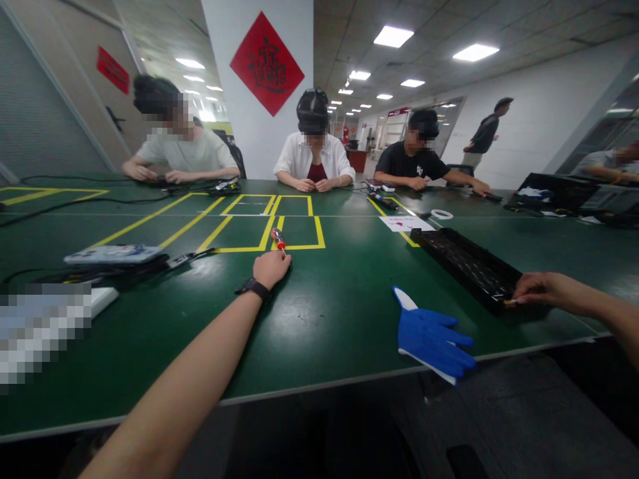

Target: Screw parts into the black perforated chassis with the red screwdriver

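Observation:
My left hand (272, 268), with a dark band on its wrist, is out over the middle of the green table. Its fingers are closed at the shaft of a screwdriver (277, 237), whose red and clear handle points away from me. On the right, my right hand (542, 291) is closed at the near end of a long black tray (464, 266). A small tan bit shows at its fingertips, too small to name. Between my hands, near the front edge, lies a blue and white work glove (433, 336).
Yellow tape rectangles (319, 233) mark the green table (324, 306). Cables and a flat pale box (114, 254) lie at left. A printed sheet (407, 223) and a white ring (442, 214) are beyond the tray. Several people sit opposite; one person stands farther back.

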`<state>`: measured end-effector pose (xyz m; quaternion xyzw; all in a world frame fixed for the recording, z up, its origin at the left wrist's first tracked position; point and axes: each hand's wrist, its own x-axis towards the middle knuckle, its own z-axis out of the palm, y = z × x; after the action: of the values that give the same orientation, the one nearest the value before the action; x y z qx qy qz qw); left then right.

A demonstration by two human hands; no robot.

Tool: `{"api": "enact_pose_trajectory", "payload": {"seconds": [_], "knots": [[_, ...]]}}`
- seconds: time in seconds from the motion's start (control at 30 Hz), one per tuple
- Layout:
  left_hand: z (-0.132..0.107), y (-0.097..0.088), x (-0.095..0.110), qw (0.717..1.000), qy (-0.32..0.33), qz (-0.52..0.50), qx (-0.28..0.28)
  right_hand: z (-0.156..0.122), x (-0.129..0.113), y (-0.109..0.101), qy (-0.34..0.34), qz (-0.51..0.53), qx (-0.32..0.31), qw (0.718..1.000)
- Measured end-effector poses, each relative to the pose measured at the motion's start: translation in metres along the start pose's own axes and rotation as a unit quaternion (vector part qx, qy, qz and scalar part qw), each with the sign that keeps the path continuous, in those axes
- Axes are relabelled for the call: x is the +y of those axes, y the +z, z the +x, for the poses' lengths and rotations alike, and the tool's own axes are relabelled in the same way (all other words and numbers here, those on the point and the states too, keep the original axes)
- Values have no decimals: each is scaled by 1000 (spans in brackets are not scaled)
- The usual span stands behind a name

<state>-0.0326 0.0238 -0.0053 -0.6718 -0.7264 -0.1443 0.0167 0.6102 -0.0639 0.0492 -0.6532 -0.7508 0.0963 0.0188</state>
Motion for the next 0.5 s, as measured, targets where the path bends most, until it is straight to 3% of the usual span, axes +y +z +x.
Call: {"api": "enact_pose_trajectory", "payload": {"seconds": [0.03, 0.2, 0.33, 0.5], "knots": [[0, 0, 0, 1000, 0, 0, -1, -2, 2, 2, -10, 16, -13, 1000], [2, 3, 0, 1000, -1, 10, 3, -19, 5, 19, -13, 30, 147, 989], [3, 5, 0, 1000, 4, 13, 4, -22, -11, 19, 65, 6, 230, 971], [2, 2, 0, 1000, 3, 10, -3, 17, -19, -3, 41, -33, 221, 974]]}}
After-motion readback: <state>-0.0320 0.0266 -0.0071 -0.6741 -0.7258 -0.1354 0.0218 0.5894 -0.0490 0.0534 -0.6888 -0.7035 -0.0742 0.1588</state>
